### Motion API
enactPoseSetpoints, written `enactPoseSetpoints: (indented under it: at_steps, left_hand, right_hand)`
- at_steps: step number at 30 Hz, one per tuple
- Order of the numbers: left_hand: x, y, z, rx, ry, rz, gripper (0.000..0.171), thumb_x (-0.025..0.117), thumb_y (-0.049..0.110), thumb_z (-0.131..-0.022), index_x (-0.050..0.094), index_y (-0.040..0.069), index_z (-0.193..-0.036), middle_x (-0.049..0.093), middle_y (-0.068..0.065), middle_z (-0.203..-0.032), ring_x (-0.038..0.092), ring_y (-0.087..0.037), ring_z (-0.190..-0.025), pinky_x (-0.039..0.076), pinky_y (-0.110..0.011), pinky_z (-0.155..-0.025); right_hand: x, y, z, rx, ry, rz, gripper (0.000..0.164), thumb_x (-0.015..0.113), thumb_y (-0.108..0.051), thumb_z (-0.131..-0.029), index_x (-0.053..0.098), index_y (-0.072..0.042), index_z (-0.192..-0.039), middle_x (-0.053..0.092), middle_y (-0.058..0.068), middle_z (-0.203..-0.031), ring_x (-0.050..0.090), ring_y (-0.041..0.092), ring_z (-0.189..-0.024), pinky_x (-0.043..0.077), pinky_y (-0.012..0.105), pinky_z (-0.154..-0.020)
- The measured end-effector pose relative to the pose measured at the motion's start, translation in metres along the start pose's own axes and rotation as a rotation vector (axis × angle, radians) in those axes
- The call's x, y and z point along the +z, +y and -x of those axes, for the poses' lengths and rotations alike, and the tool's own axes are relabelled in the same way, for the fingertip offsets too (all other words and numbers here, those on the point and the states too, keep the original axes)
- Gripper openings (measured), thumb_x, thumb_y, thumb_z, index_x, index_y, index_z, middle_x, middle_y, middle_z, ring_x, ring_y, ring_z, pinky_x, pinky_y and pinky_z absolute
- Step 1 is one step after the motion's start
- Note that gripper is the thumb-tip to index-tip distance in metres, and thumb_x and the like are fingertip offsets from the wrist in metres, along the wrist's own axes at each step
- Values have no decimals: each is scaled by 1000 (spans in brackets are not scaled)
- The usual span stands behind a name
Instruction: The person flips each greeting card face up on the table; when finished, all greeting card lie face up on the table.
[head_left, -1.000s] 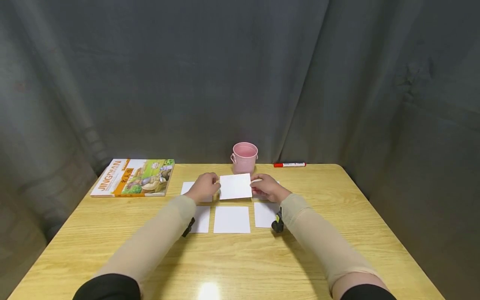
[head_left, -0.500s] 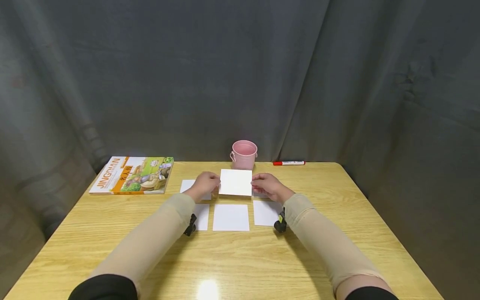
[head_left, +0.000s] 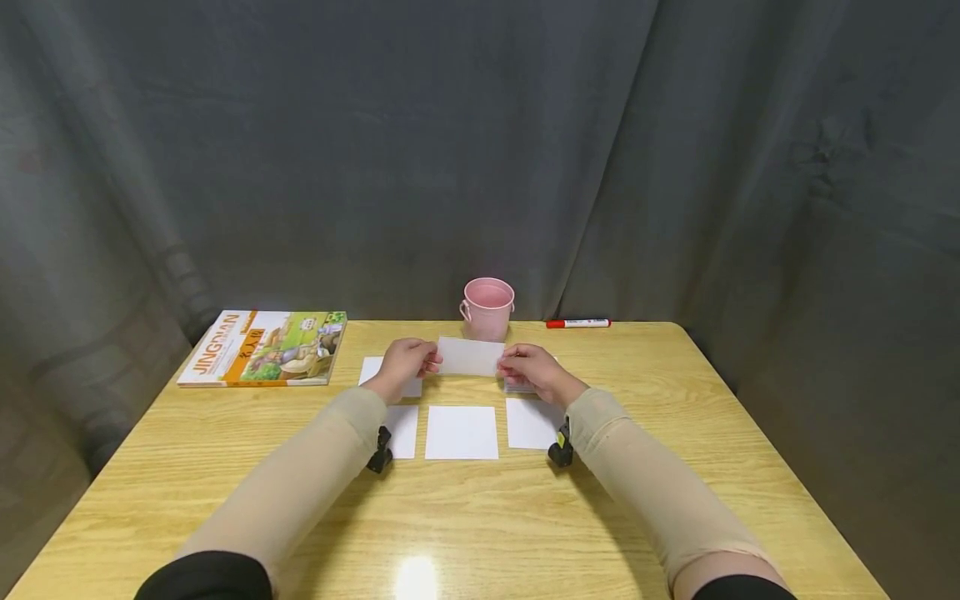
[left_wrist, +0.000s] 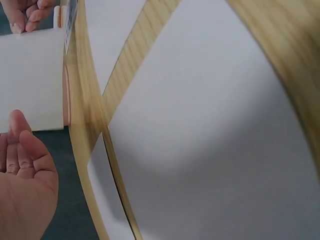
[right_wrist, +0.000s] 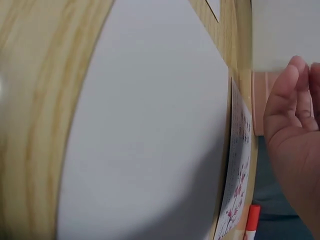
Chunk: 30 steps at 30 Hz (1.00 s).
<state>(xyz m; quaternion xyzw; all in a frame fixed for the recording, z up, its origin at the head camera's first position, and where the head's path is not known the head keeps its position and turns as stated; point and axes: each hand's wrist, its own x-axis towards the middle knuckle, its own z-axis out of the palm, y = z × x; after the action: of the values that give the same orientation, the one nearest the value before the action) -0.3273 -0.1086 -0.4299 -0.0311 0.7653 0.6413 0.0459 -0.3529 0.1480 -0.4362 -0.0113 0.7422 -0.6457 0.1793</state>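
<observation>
A white square card (head_left: 471, 357) is held up above the table, in front of the pink bucket (head_left: 489, 310). My left hand (head_left: 405, 367) pinches its left edge between thumb and fingers, and my right hand (head_left: 536, 372) pinches the right edge. Its face looks blank in the left wrist view, where the card (left_wrist: 32, 82) spans the space between both hands. Below my forearms lie a front middle card (head_left: 461, 432), a front left card (head_left: 403, 432) and a front right card (head_left: 531, 422). A back left card (head_left: 371, 367) is partly covered by my left hand.
Under my right hand lies a piece printed with pink flowers and small text (right_wrist: 239, 175). A picture book (head_left: 270, 348) lies at the table's left. Behind, a red-and-white marker (head_left: 577, 323) lies near the back edge. Grey curtain (head_left: 420, 167) hangs behind the wooden table (head_left: 480, 517).
The held card has risen slightly, then tipped so that its face appears shorter and greyer. Both hands keep their hold at its sides; the cards on the table stay put.
</observation>
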Motion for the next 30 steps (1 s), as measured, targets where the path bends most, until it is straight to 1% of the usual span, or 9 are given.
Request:
enactPoseSetpoints:
  at_steps: [4,7,11,13,17,20,25,28,30]
  left_hand:
    - [0,-1,1,10,-2,-1,22,60,13,-104,69,-6,-101,72,-14,-91,66,-15,-76,55,-34,-76]
    - [1,-4,0,12,-5,-24,18,64,8,-101,68,-7,-109,71,-17,-94,65,-19,-79,56,-37,-79]
    - [3,-5,0,-15,-30,-32,42,66,6,-98,57,-5,-138,70,-14,-96,64,-18,-81,55,-35,-81]
    - [3,-6,-1,-34,-53,-33,52,66,6,-97,50,-4,-146,70,-13,-97,64,-18,-81,55,-33,-79]
    - [4,-7,-3,-63,-97,-38,44,66,10,-98,57,-4,-139,68,-11,-98,61,-15,-78,53,-28,-72]
    - [6,-7,-4,-62,-159,-55,37,63,13,-102,61,-5,-133,68,-10,-101,61,-14,-78,52,-26,-70]
    - [11,-3,-3,-20,-280,-115,39,60,12,-102,61,-3,-138,70,-12,-108,61,-14,-83,52,-28,-75]
    - [13,0,0,6,-288,-149,35,59,9,-101,64,-1,-135,67,-9,-103,59,-15,-83,52,-30,-76]
    - [12,1,0,11,-250,-135,30,57,7,-102,64,-2,-130,65,-8,-96,57,-17,-80,50,-31,-73]
  right_hand:
    - [2,0,0,18,3,-54,20,56,-5,-105,63,9,-117,69,11,-95,66,12,-78,58,21,-70]
    - [4,2,-1,29,25,-41,26,58,-6,-104,61,9,-126,65,7,-93,62,11,-75,56,20,-68]
    - [8,5,-2,23,57,-8,32,60,-5,-102,56,6,-131,60,5,-95,57,11,-75,55,21,-66]
    - [9,6,-2,20,71,3,31,60,-4,-101,55,6,-130,60,6,-97,56,12,-76,54,21,-66]
    - [9,6,-2,21,59,51,27,59,-7,-102,61,5,-126,63,8,-101,58,13,-80,52,23,-67]
    - [10,4,-1,24,-8,86,27,58,-7,-103,64,4,-127,67,10,-108,63,15,-85,54,25,-71]
    - [18,-1,4,15,-153,114,27,54,-6,-103,64,6,-126,69,13,-114,66,17,-92,58,31,-81]
    - [23,-4,7,9,-167,104,28,54,-6,-103,62,5,-128,69,14,-116,66,17,-93,57,32,-83]
    - [24,-4,8,15,-139,74,31,56,-8,-104,58,2,-133,68,13,-115,66,16,-92,57,31,-81]
